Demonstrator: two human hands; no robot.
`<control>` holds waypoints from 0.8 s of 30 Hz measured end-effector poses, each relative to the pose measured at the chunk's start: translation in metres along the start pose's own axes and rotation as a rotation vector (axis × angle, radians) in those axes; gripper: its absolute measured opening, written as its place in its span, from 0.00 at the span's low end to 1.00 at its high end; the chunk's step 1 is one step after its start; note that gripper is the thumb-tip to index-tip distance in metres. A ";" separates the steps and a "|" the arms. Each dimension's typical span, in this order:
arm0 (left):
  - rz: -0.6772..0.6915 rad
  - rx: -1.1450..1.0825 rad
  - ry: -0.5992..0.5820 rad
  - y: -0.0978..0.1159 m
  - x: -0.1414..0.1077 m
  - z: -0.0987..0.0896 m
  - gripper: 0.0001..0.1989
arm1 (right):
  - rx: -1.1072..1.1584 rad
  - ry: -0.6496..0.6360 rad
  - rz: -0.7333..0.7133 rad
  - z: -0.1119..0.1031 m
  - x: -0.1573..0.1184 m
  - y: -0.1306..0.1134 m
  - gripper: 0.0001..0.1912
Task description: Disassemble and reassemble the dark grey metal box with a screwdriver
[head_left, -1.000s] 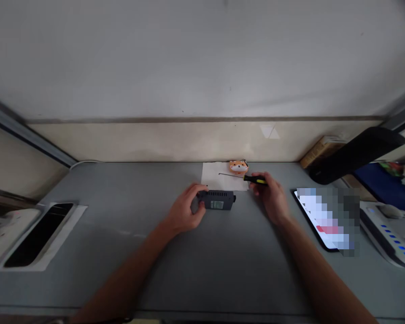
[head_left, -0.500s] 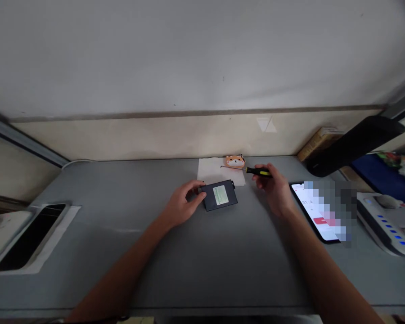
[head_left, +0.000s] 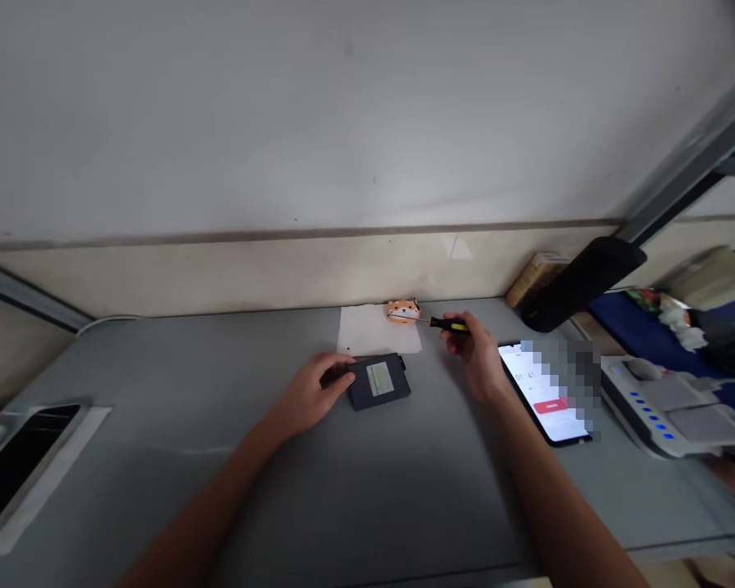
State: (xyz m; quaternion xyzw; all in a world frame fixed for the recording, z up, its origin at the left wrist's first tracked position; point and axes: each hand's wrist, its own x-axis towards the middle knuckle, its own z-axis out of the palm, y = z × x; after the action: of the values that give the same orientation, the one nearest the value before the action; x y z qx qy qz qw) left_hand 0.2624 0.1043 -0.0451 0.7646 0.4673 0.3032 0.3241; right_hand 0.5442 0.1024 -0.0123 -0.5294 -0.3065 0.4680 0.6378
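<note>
A dark flat rectangular device point(head_left: 398, 384) with a pale green label lies on the grey table. My left hand point(head_left: 312, 392) pinches its left edge between thumb and fingers. In my right hand point(head_left: 474, 351) is a black and yellow screwdriver point(head_left: 450, 325), its thin shaft pointing left. The shaft crosses in front of an orange animal-faced item point(head_left: 403, 311) near the wall. Behind the device lies a sheet of white paper point(head_left: 367, 331), with a tiny dark speck near its lower left corner.
On the right are a lit phone point(head_left: 545, 400), a white power strip point(head_left: 649, 408), a black cylinder point(head_left: 581, 286) and a small box point(head_left: 534, 278). A dark phone point(head_left: 24, 457) lies at the far left. The wall point(head_left: 251, 278) borders the table's back.
The camera view has turned to the right, so the table items appear further left and slightly lower. Both hands keep their holds on the device and the screwdriver.
</note>
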 end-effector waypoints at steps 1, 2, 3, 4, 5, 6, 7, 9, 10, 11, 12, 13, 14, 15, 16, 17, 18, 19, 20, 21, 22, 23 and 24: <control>0.009 0.009 -0.003 -0.001 0.000 0.000 0.14 | 0.004 0.006 -0.001 0.000 0.000 -0.001 0.24; 0.015 0.020 -0.007 -0.001 0.000 0.000 0.14 | 0.010 0.011 0.000 -0.001 0.000 -0.001 0.24; 0.019 0.032 -0.012 -0.002 -0.001 0.000 0.15 | 0.019 0.014 0.002 -0.001 0.001 -0.002 0.23; 0.020 0.045 -0.019 -0.002 -0.002 -0.001 0.16 | 0.029 0.016 0.001 -0.002 0.001 -0.003 0.23; 0.024 0.059 -0.031 -0.001 -0.004 -0.003 0.18 | 0.038 0.016 -0.002 -0.002 0.001 -0.003 0.23; 0.030 0.073 -0.057 0.000 -0.005 -0.004 0.21 | 0.044 0.014 -0.007 -0.003 0.001 -0.003 0.22; 0.036 0.086 -0.095 0.002 -0.007 -0.006 0.26 | 0.049 0.012 -0.012 -0.003 0.002 -0.004 0.22; 0.036 0.109 -0.185 0.007 -0.010 -0.010 0.37 | 0.051 0.012 -0.016 -0.004 0.003 -0.004 0.22; 0.028 0.118 -0.222 0.010 -0.011 -0.011 0.41 | 0.050 0.014 -0.015 -0.004 0.003 -0.004 0.22; 0.013 0.123 -0.246 0.013 -0.011 -0.011 0.41 | 0.050 0.016 -0.012 -0.005 0.003 -0.004 0.22; -0.006 0.124 -0.255 0.015 -0.012 -0.011 0.40 | 0.050 0.018 -0.010 -0.005 0.004 -0.004 0.22; -0.023 0.121 -0.253 0.018 -0.011 -0.011 0.38 | 0.051 0.021 -0.010 -0.005 0.004 -0.003 0.22; -0.035 0.116 -0.245 0.019 -0.011 -0.011 0.37 | 0.052 0.023 -0.010 -0.005 0.004 -0.003 0.22; -0.041 0.110 -0.235 0.021 -0.011 -0.011 0.36 | 0.052 0.023 -0.010 -0.005 0.004 -0.003 0.21; -0.043 0.105 -0.225 0.022 -0.011 -0.012 0.36 | 0.053 0.024 -0.011 -0.005 0.003 -0.004 0.21; -0.044 0.100 -0.220 0.023 -0.011 -0.012 0.36 | 0.056 0.025 -0.014 -0.005 0.003 -0.004 0.20; -0.044 0.096 -0.215 0.023 -0.011 -0.014 0.35 | 0.059 0.027 -0.019 -0.005 0.003 -0.004 0.20; -0.041 0.094 -0.217 0.024 -0.011 -0.016 0.33 | 0.065 0.029 -0.025 -0.005 0.002 -0.004 0.19; -0.038 0.095 -0.225 0.024 -0.012 -0.018 0.30 | 0.072 0.028 -0.031 -0.005 0.001 -0.004 0.18; -0.032 0.100 -0.233 0.025 -0.012 -0.019 0.27 | 0.079 0.027 -0.038 -0.005 0.001 -0.004 0.17; -0.023 0.108 -0.237 0.026 -0.012 -0.021 0.24 | 0.086 0.023 -0.045 -0.004 0.001 -0.004 0.16; -0.014 0.116 -0.235 0.027 -0.012 -0.022 0.22 | 0.090 0.017 -0.051 -0.004 0.000 -0.004 0.15; -0.005 0.119 -0.230 0.027 -0.012 -0.022 0.21 | 0.091 0.008 -0.058 -0.004 0.000 -0.003 0.14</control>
State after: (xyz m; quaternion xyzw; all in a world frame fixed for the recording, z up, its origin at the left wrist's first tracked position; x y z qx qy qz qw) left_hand 0.2553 0.0884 -0.0125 0.8111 0.4460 0.1845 0.3303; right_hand 0.5482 0.1008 -0.0098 -0.4927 -0.2975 0.4607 0.6757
